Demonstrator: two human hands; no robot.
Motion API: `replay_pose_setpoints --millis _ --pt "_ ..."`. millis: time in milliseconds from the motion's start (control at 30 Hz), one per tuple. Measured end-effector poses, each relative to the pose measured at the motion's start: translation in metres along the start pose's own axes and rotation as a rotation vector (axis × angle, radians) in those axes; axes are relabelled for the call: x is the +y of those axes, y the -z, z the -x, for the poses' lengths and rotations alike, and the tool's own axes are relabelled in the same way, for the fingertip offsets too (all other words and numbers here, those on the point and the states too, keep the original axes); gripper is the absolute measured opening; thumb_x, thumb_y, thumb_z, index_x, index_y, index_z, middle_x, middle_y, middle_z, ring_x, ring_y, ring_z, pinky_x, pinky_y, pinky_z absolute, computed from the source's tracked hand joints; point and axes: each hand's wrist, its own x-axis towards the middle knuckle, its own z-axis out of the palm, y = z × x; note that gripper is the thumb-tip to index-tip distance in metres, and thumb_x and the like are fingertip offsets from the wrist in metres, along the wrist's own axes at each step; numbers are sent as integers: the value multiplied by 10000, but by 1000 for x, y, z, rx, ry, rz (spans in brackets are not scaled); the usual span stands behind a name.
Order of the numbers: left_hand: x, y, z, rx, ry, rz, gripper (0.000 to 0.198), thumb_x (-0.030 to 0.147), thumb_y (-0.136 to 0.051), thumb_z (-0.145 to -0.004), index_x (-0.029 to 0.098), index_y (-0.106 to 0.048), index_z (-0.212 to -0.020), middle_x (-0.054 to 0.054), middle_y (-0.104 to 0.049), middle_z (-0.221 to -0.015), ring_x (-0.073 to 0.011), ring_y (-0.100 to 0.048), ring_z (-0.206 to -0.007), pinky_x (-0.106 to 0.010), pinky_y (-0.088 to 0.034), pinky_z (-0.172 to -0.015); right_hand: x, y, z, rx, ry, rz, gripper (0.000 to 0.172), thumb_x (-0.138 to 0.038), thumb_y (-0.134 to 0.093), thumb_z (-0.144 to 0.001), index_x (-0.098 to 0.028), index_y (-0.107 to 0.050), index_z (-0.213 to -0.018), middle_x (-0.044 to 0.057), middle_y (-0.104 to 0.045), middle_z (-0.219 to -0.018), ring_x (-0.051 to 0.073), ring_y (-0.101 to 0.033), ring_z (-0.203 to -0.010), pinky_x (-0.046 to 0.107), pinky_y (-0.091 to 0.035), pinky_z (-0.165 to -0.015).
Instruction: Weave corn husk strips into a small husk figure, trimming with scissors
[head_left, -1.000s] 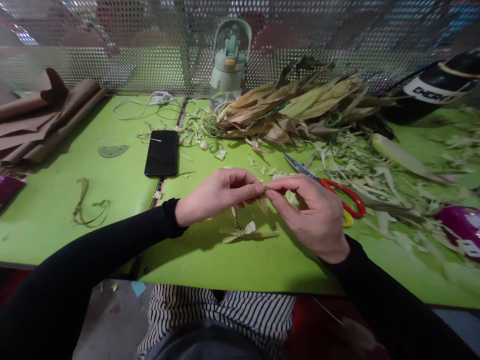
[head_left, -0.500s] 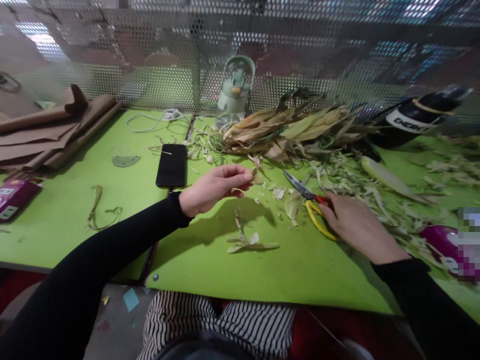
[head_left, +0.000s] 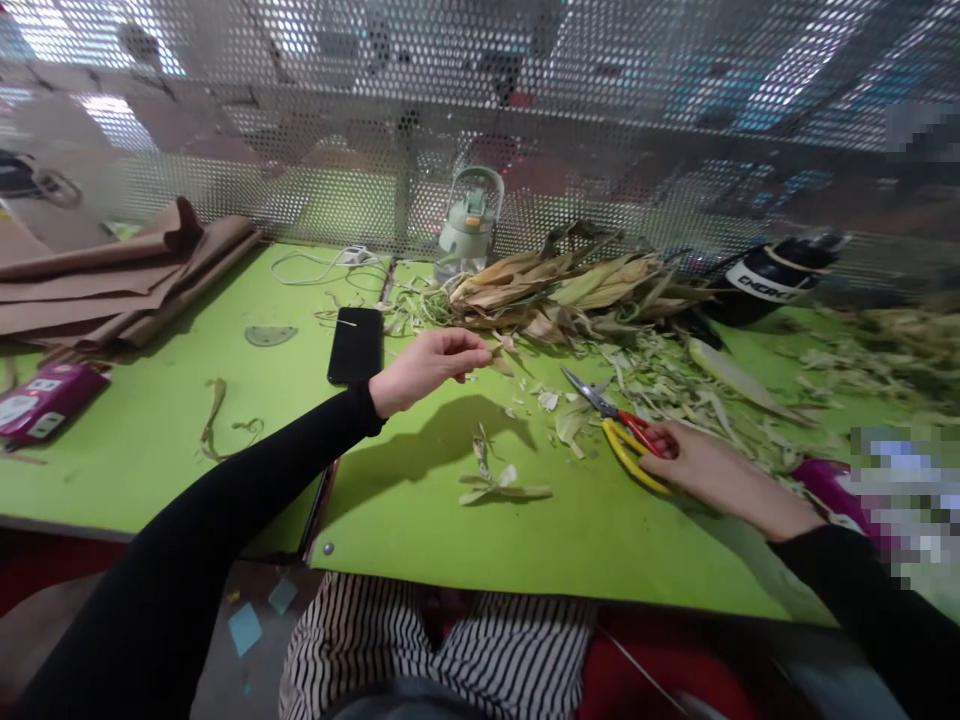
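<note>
Husk scrap is pinched in the left hand, scissors held by the handle in the right hand; pickup step, seemingly, so a firmer grip's probably needed.

Light is moderate and uneven. White glare breaks through the mesh at upper left and upper right. The left hand casts a soft shadow on the table; the floor is dim. The middle is fairly clear, the outer edges smeared and stretched. Blocky pixels cover part of the right edge.
</note>
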Motion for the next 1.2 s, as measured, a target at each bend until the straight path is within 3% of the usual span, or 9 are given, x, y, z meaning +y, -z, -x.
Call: replay_pose_setpoints --millis 133,233,300,367,533,633,833,1000,1200 --pt "1 2 2 -88 -39 -88 168 272 -677 -837 113 -646 -879 7 -610 -781 -64 -503 -651 -224 -430 -646 -15 18 6 -124 -156 -61 166 -305 -665 -617 -216 -605 -744 61 -681 -659 221 -637 -601 323 -490 -585" --pt "2 -4 5 -134 -78 -102 195 307 -664 -847 117 -643 -889 3 -608 -790 -72 -513 -666 -229 -436 -649 -45 23 21 -178 -180 -174 267 -425 -696 -666 -214 -610 -804 73 -677 -729 211 -618 -648 334 -501 -627" --pt "2 -10 8 -153 -115 -114 214 327 -651 -855 120 -642 -908 -2 -613 -806 -77 -519 -677 -228 -436 -643 -76 19 32 -191 -197 -502 406 -523 -723 -718 -212 -619 -958 71 -680 -810 201 -615 -691 337 -513 -645" --pt "1 -17 12 -168 -143 -128 221 335 -637 -863 123 -634 -927 -4 -614 -821 -80 -523 -686 -224 -437 -636 -110 11 38 -244 -174 -771 452 -540 -771 -709 -200 -606 -958 59 -673 -835 173 -615 -713 308 -509 -640" --pt "-6 -26 14 -150 -121 -158 184 310 -609 -881 129 -604 -915 4 -592 -812 -79 -522 -685 -213 -452 -629 -165 -16 28 -78 -56 -1170 379 -426 -841 -691 -207 -556 -812 -39 -597 -737 90 -561 -643 219 -443 -546" --pt "-11 -26 12 -137 -109 -148 169 297 -608 -882 129 -592 -902 4 -586 -812 -82 -534 -691 -213 -475 -632 -171 -27 16 -50 8 -1249 398 -353 -856 -671 -219 -485 -726 -70 -546 -686 81 -525 -602 222 -443 -546" --pt "-16 -28 12 -112 -165 -199 161 296 -590 -899 147 -542 -936 -3 -605 -826 -87 -567 -669 -223 -505 -623 -163 -43 0 -9 141 -1119 349 -322 -774 -739 -231 -438 -726 -53 -542 -734 108 -518 -639 270 -443 -607" --pt "-16 -31 16 -59 -246 -630 143 224 -497 -952 147 -545 -1062 -18 -674 -786 -95 -573 -603 -222 -461 -598 -151 -52 -7 10 322 -954 314 -301 -751 -771 -240 -442 -766 -32 -549 -822 152 -573 -815 318 -478 -788" --pt "-16 -36 18 -14 -247 -960 157 214 -532 -915 136 -624 -1014 -57 -714 -783 -130 -605 -623 -246 -431 -601 -146 -58 -10 -36 400 -861 305 -334 -736 -804 -239 -451 -754 -23 -561 -802 156 -559 -749 335 -477 -759"
